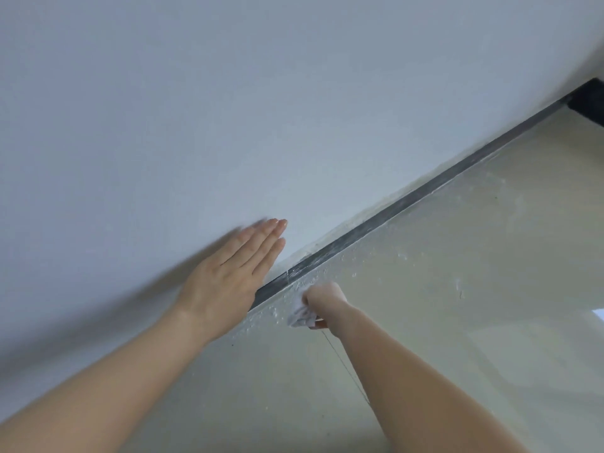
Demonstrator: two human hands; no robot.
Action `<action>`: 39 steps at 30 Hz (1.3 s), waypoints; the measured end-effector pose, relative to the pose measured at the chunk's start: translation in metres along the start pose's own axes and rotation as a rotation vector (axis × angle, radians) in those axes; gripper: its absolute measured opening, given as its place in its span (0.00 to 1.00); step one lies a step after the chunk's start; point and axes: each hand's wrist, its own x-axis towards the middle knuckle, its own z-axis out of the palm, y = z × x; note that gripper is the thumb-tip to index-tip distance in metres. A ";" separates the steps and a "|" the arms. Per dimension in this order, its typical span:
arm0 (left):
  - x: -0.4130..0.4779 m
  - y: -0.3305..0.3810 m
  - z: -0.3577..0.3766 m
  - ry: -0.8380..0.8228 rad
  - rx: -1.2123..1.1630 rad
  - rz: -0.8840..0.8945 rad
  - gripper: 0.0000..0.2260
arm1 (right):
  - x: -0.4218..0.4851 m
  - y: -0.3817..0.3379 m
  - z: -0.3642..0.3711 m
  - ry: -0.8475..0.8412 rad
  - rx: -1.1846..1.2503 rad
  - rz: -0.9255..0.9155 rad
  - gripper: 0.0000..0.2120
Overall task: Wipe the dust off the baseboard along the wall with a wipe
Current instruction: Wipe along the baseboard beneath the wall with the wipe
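With the left hand [228,279] braced flat, fingers straight, on the wall [228,109], the grip of the right hand [323,297] is clamped round the bunched wipe [302,317] just beside the dust-streaked baseboard [408,202], which probably wants firm, steady, overlapping strokes along its length.

A pale floor [490,322] is filling the 4 o'clock half, white specks [459,287] are lying scattered on it, and a dark block [588,99] is sitting at 2 o'clock.
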 end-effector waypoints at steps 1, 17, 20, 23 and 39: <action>0.003 0.005 -0.001 -0.034 -0.073 -0.072 0.32 | 0.003 -0.001 -0.005 -0.048 -0.058 -0.002 0.10; 0.023 0.037 0.043 0.109 0.101 -0.311 0.32 | 0.075 -0.030 -0.014 -0.525 -0.730 -0.127 0.13; 0.002 0.027 0.038 0.042 0.150 -0.290 0.32 | 0.065 -0.008 0.014 -0.567 -0.680 -0.117 0.08; -0.009 0.034 0.036 0.040 0.188 -0.368 0.33 | 0.056 0.013 0.047 -0.563 -0.297 0.001 0.06; -0.003 0.048 0.030 0.085 -0.004 -0.510 0.33 | 0.086 -0.015 -0.045 -0.172 0.812 0.040 0.08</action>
